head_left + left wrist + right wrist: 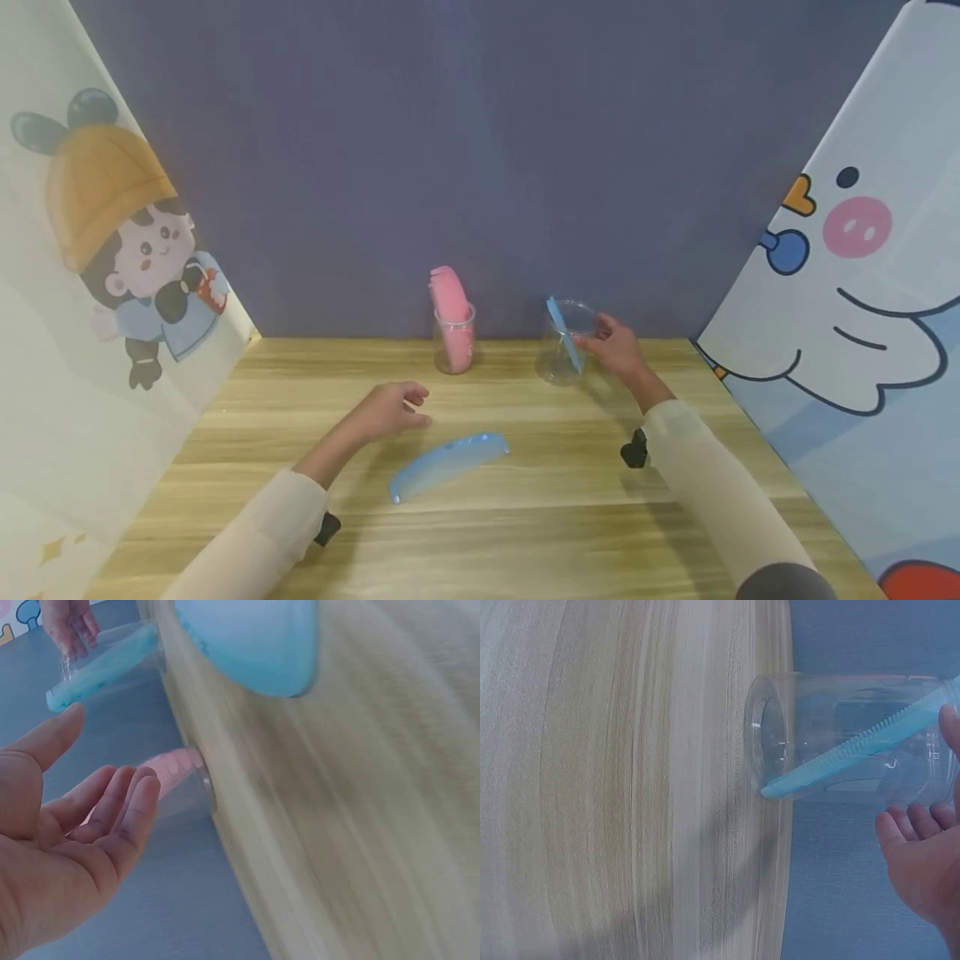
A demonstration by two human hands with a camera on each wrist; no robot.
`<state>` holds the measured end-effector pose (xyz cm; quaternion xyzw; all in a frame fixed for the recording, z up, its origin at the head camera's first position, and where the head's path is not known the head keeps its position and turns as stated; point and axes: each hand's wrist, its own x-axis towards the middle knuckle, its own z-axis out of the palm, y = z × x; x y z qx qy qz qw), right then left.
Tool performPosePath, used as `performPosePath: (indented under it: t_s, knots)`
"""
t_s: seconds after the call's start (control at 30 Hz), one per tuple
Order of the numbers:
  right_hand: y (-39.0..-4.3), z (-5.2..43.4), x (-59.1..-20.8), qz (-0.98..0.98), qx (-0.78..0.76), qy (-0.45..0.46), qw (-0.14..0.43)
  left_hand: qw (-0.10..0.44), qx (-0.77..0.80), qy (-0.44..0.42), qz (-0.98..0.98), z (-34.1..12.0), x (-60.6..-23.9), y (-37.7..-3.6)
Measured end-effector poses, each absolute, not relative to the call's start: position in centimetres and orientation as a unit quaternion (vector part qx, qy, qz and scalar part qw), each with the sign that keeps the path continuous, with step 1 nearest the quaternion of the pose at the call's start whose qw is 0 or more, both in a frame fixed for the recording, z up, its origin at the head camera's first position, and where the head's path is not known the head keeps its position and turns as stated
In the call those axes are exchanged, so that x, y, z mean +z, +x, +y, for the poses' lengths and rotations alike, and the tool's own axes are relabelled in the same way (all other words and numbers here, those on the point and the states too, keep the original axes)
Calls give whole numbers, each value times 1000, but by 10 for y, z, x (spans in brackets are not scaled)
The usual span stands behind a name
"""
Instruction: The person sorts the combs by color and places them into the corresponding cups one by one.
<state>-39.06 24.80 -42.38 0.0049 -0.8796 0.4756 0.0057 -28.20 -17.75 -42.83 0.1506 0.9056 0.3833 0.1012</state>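
Two clear cups stand at the back of the wooden table, near the middle of the frame: the left cup and the right cup. Combs come to three in all. Two are blue: a blue comb lying flat at lower centre, and a blue comb standing in the right cup. One is pink: the pink comb upright in the left cup. Two hands are in view, the left hand and the right hand.
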Motion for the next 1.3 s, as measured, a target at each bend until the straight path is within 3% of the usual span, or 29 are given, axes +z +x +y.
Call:
performPosePath:
  t_s: [0.37,0.83,1.3]
  knots:
    - [-391,248,-421,-878,478,7,-7,155,353,122,915,-186,-450,-250]
    - [-383,250,-421,-879,477,11,-11,142,323,139,925,-182,-468,-225]
    - [-388,250,-419,-873,488,10,-13,109,250,153,950,-171,-472,-223]
